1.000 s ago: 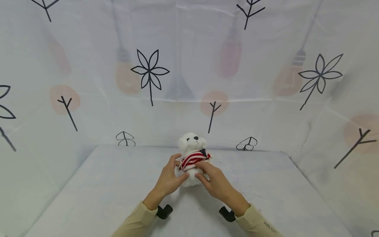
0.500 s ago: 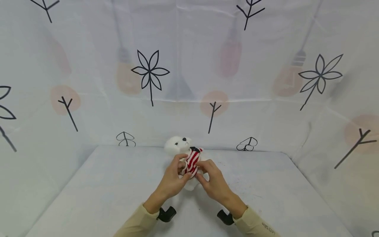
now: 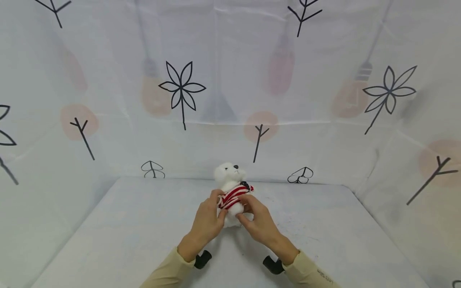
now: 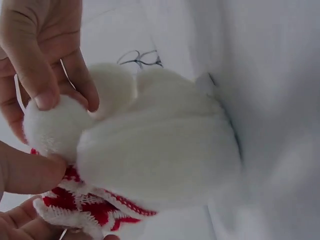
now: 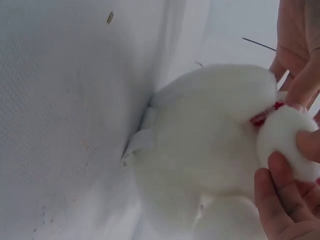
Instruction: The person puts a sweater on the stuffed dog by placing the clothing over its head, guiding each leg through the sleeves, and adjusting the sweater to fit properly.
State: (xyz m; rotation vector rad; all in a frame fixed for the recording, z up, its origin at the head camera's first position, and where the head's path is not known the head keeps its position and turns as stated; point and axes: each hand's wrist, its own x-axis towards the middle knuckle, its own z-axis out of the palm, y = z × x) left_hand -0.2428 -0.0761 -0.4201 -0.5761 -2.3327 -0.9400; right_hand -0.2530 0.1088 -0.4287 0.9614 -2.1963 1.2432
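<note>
Between the two hands, the plush dog [image 3: 228, 185] is held nearly upright at the middle of the table [image 3: 324, 224], its long axis tipped slightly left. Its round white paw [image 3: 236, 209] is pinched by the nearer right hand [image 3: 263, 225]; the striped sweater's [image 3: 233, 195] left edge is held between the left hand's [image 3: 205, 221] thumb and fingers.

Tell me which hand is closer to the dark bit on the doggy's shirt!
Right. The right hand is just below the dark bit; the left hand is farther, at the opposite side of the shirt.
</note>
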